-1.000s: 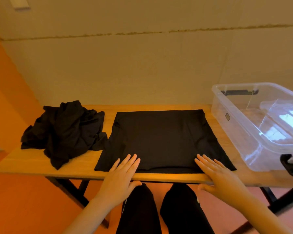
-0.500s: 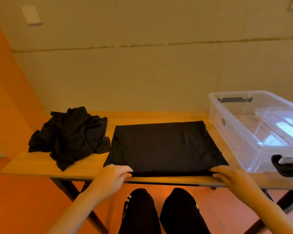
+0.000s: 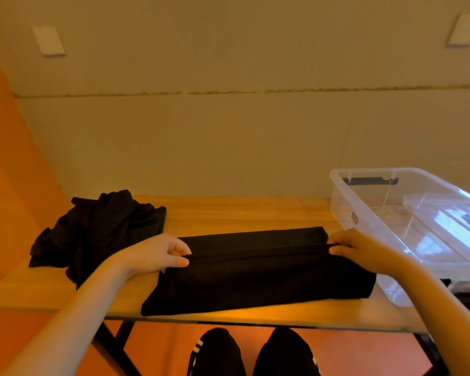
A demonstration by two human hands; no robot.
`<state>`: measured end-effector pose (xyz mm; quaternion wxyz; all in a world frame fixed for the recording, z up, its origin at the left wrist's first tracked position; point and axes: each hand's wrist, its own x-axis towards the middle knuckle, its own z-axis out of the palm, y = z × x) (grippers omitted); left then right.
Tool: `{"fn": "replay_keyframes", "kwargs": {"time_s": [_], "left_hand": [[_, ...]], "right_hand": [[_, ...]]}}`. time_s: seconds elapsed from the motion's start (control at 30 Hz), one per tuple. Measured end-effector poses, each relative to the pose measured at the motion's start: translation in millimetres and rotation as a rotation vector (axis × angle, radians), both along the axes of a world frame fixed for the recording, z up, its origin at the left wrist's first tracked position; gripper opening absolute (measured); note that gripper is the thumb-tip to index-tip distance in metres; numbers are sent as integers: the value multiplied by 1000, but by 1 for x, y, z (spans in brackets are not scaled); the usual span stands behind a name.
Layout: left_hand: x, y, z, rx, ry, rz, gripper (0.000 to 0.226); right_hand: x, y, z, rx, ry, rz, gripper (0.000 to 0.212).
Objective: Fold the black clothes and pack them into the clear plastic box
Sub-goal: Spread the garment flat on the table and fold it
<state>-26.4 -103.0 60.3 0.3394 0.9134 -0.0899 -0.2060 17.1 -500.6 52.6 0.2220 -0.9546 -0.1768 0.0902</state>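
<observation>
A black garment (image 3: pixel 258 278) lies flat in the middle of the wooden table (image 3: pixel 228 213), its near part turned over toward the far edge. My left hand (image 3: pixel 158 253) pinches the left end of the raised hem. My right hand (image 3: pixel 356 246) pinches the right end of the same hem. A crumpled pile of black clothes (image 3: pixel 101 232) sits at the table's left. The clear plastic box (image 3: pixel 377 221) stands open at the right, close beside my right hand.
A clear lid (image 3: pixel 451 221) rests slanted inside the box, which has a black handle (image 3: pixel 369 181) at its far end. A beige wall runs right behind the table. My knees in black trousers (image 3: pixel 253 354) show under the table's near edge.
Both hands went from lying flat on the garment to pinching its near hem, then carried the hem away from me, folding the cloth over itself. The camera tilted up.
</observation>
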Motion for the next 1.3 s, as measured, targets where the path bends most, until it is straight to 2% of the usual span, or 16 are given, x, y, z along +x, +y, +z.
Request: {"fn": "replay_keyframes", "kwargs": {"time_s": [0.07, 0.2, 0.3, 0.4, 0.5, 0.63, 0.83, 0.93, 1.07, 1.13, 1.2, 1.3], "left_hand": [[20, 9, 4, 2, 23, 62, 17], [56, 22, 4, -31, 44, 176, 19], [77, 32, -11, -30, 44, 296, 18], [86, 40, -37, 26, 29, 401, 13], [89, 46, -59, 110, -88, 503, 7], [90, 36, -74, 188, -227, 607, 18], [90, 28, -83, 292, -314, 682, 12], [90, 22, -88, 314, -374, 682, 13], [82, 14, -89, 333, -459, 682, 20], [75, 5, -92, 461, -553, 629, 33], [66, -17, -89, 507, -661, 543, 45], [58, -61, -86, 443, -539, 382, 59]], "right_hand": [[24, 7, 4, -27, 0, 1, 13], [71, 24, 2, -85, 5, -3, 15], [101, 33, -12, -135, 24, -28, 22], [115, 28, -30, -195, 69, -97, 14], [121, 17, -48, -100, 95, -188, 4], [128, 7, -65, 72, 20, -323, 15], [127, 12, -81, 252, -72, -454, 8], [121, 12, -84, 369, -175, -535, 14], [121, 13, -88, 390, -249, -525, 13], [123, 13, -89, 313, -242, -523, 15], [123, 15, -89, 147, -268, -508, 20], [114, 33, -87, 24, -358, -314, 30]]}}
